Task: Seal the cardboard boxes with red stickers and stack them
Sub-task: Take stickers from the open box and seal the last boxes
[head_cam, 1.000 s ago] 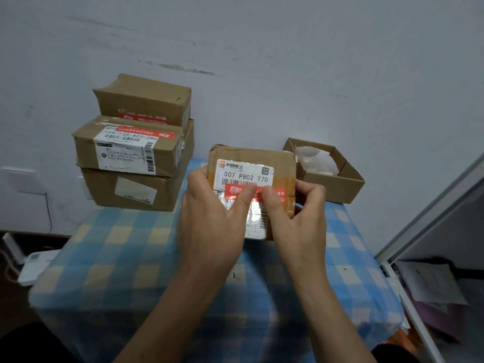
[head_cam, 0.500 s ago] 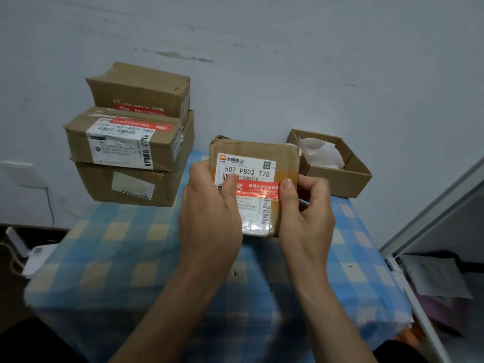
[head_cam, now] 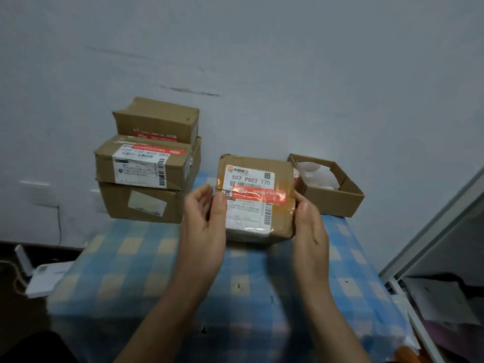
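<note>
Small brown cardboard box [head_cam: 262,163]: white label reads 507 P802 T70, with a red sticker [head_cam: 259,194] across it. You hold it face-up over the blue-checked counter [head_cam: 157,271], right of the stacked brown boxes [head_cam: 146,179]. The small print is blurred. Your left grip [head_cam: 204,221] pinches its left edge. Your right grip [head_cam: 310,226] clasps its right edge, fingers hidden behind.

A bench [head_cam: 157,271] under a blue-and-yellow checked cloth [head_cam: 262,289] fills the lower middle of the frame. At its far left corner sits a large cardboard box [head_cam: 146,203], at its far right an open cardboard box [head_cam: 332,197] holding white paper [head_cam: 317,174]. Between them is a labelled box [head_cam: 262,221]; whether it rests on the cloth cannot be told.
</note>
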